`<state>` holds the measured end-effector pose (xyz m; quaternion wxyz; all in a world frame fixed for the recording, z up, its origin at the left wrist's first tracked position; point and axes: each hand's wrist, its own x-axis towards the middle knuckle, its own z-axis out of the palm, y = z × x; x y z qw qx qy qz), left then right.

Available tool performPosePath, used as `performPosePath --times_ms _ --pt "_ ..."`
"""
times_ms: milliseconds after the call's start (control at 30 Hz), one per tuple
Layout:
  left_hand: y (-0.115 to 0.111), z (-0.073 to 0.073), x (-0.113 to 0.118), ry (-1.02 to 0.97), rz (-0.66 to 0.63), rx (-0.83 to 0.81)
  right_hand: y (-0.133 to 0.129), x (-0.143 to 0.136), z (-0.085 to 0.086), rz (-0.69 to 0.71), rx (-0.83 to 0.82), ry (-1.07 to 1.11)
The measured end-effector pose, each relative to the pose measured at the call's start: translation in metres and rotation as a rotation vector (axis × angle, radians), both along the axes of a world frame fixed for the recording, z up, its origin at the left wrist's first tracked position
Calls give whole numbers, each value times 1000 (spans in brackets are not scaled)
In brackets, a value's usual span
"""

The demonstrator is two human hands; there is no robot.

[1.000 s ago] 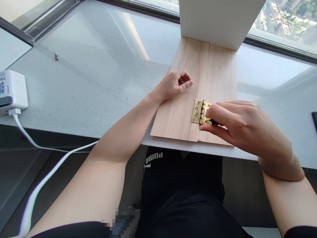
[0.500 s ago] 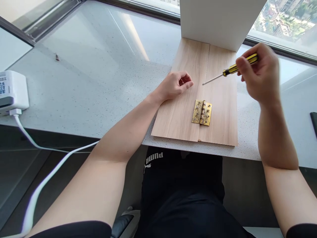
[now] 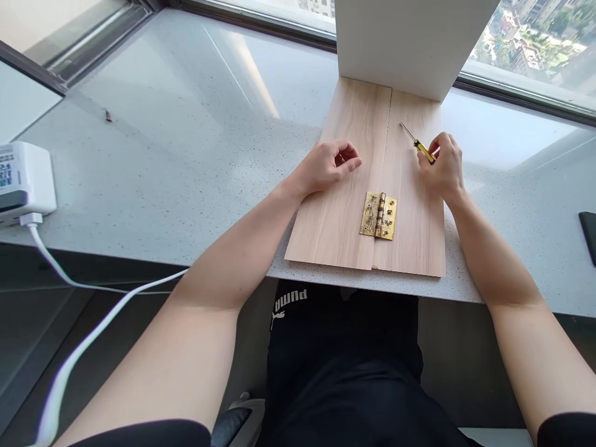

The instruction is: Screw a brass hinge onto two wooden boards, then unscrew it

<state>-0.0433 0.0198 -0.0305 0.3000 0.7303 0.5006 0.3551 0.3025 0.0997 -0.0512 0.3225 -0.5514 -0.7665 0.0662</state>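
A gold-coloured hinge (image 3: 379,215) lies flat across the seam of two light wooden boards (image 3: 326,239), with what look like screws in its holes. My left hand (image 3: 331,164) rests on the left board above the hinge, its fingers loosely curled and thumb near the fingertips; I see nothing in it. On the right board, my right hand (image 3: 446,164) is closed round the handle of a small yellow and black screwdriver (image 3: 421,148). The screwdriver's shaft points up and left, away from the hinge.
A white panel (image 3: 405,43) stands upright at the far end of the boards, by the window. On the left of the speckled counter (image 3: 195,136) is a white charger (image 3: 32,180) with a cable. A dark object (image 3: 589,233) lies at the right edge.
My right hand has come down and to the left, lowering the screwdriver onto or close over the right board. Its tip now points away from me. My left hand has barely moved.
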Motion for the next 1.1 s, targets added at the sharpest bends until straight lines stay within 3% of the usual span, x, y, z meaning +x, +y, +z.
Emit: performPosePath --times_ms 433,833,1100 --pt "1 -5 -2 -11 -2 2 -17 -13 0 211 -111 -82" --pt "1 -13 -2 -55 -58 -10 -19 -18 0 79 -199 -38" --pt "1 -14 -1 -72 -63 -23 16 -67 -4 -39 -331 -28"
